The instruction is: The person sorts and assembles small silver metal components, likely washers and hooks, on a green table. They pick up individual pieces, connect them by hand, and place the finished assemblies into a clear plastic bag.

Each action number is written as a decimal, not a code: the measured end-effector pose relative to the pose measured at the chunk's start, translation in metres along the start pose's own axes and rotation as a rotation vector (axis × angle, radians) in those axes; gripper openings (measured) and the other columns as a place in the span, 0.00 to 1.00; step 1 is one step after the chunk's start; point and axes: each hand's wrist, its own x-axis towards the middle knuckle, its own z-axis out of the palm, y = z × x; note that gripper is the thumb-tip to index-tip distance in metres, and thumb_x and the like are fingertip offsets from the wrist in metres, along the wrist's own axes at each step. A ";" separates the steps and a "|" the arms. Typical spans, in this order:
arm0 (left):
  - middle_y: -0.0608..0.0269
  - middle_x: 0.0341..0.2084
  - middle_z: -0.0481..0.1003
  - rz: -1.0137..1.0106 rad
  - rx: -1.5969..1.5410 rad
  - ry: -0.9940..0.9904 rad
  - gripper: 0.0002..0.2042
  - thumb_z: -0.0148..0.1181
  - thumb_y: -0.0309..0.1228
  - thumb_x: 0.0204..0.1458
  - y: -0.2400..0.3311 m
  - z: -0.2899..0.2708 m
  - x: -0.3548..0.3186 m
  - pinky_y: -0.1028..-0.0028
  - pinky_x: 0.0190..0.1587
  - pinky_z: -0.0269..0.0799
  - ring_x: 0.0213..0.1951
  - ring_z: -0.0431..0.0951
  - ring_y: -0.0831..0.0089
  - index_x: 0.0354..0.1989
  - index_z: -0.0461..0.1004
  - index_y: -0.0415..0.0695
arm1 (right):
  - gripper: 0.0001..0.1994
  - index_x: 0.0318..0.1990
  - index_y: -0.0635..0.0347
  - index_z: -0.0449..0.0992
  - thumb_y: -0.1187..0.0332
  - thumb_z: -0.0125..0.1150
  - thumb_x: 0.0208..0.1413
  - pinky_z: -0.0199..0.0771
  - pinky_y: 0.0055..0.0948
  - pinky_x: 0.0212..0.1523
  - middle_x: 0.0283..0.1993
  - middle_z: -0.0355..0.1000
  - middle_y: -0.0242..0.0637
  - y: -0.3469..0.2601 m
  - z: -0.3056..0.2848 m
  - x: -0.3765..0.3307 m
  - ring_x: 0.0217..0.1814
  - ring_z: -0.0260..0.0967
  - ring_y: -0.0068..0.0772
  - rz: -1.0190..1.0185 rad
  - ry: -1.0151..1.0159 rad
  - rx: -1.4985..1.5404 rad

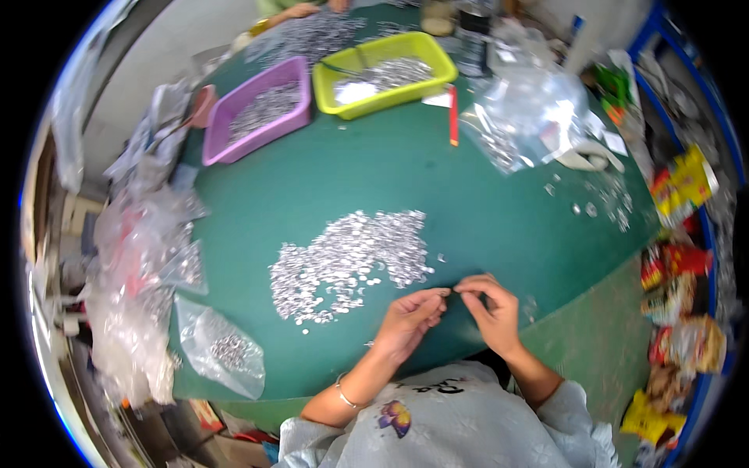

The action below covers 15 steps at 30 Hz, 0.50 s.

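Observation:
Over the near part of the green table, my left hand (409, 318) and my right hand (495, 309) almost touch at the fingertips. Each pinches with thumb and forefinger. Whatever lies between the fingertips is too small to make out. A wide heap of small silvery metal pieces (351, 253) spreads on the table just beyond and left of my hands. A few single pieces have strayed from its edge, one small piece (441, 257) lying just past my fingers.
Farther off stand a purple basin (219, 139) and a yellow-green basin (388, 99), both holding metal pieces. Clear plastic bags (538, 105) lie at the back right, beside a red pen-like stick (453, 117). Another bag (222, 347) with pieces lies front left. Someone's hand (300, 10) shows at the far edge.

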 end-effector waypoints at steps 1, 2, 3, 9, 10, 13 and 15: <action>0.67 0.31 0.75 0.009 -0.006 0.034 0.12 0.58 0.29 0.58 0.003 0.000 0.001 0.82 0.34 0.67 0.30 0.70 0.83 0.48 0.75 0.35 | 0.05 0.37 0.66 0.78 0.82 0.58 0.53 0.67 0.23 0.40 0.38 0.76 0.39 0.005 -0.003 -0.001 0.38 0.69 0.27 0.047 -0.011 -0.010; 0.68 0.31 0.75 0.009 -0.020 0.056 0.12 0.57 0.29 0.59 0.004 0.000 0.002 0.82 0.34 0.67 0.30 0.69 0.83 0.48 0.75 0.35 | 0.05 0.37 0.67 0.77 0.82 0.58 0.53 0.67 0.22 0.40 0.38 0.75 0.39 0.007 -0.004 -0.002 0.38 0.69 0.26 0.075 -0.020 0.009; 0.68 0.31 0.75 0.009 -0.034 0.079 0.12 0.56 0.29 0.60 0.006 -0.002 0.002 0.82 0.34 0.68 0.30 0.69 0.82 0.48 0.75 0.35 | 0.05 0.37 0.67 0.77 0.82 0.58 0.54 0.67 0.22 0.40 0.38 0.75 0.39 0.008 -0.002 -0.002 0.38 0.69 0.25 0.104 -0.029 0.027; 0.69 0.29 0.74 0.167 -0.276 0.404 0.16 0.53 0.30 0.61 0.103 -0.002 0.049 0.82 0.32 0.72 0.30 0.73 0.82 0.53 0.69 0.34 | 0.05 0.39 0.68 0.77 0.81 0.57 0.55 0.65 0.20 0.39 0.37 0.75 0.39 0.021 -0.003 0.000 0.37 0.69 0.24 0.128 -0.115 0.005; 0.70 0.27 0.71 0.411 -0.059 0.272 0.16 0.52 0.31 0.62 0.144 -0.001 0.054 0.82 0.29 0.69 0.27 0.69 0.84 0.53 0.68 0.33 | 0.05 0.38 0.68 0.77 0.81 0.57 0.55 0.66 0.21 0.39 0.37 0.75 0.39 0.020 -0.001 -0.001 0.37 0.69 0.24 0.140 -0.133 0.005; 0.71 0.23 0.61 0.720 -0.084 0.121 0.23 0.45 0.29 0.64 0.236 -0.016 0.093 0.81 0.25 0.61 0.22 0.56 0.83 0.64 0.54 0.29 | 0.05 0.38 0.67 0.78 0.80 0.57 0.55 0.67 0.21 0.38 0.36 0.76 0.38 0.019 0.002 0.001 0.36 0.70 0.25 0.149 -0.184 -0.023; 0.70 0.24 0.62 0.636 -0.013 0.195 0.22 0.44 0.27 0.64 0.228 -0.016 0.101 0.81 0.26 0.61 0.22 0.57 0.82 0.64 0.54 0.29 | 0.05 0.37 0.66 0.78 0.80 0.58 0.55 0.68 0.22 0.38 0.36 0.76 0.38 0.017 0.002 0.003 0.36 0.70 0.25 0.142 -0.210 -0.064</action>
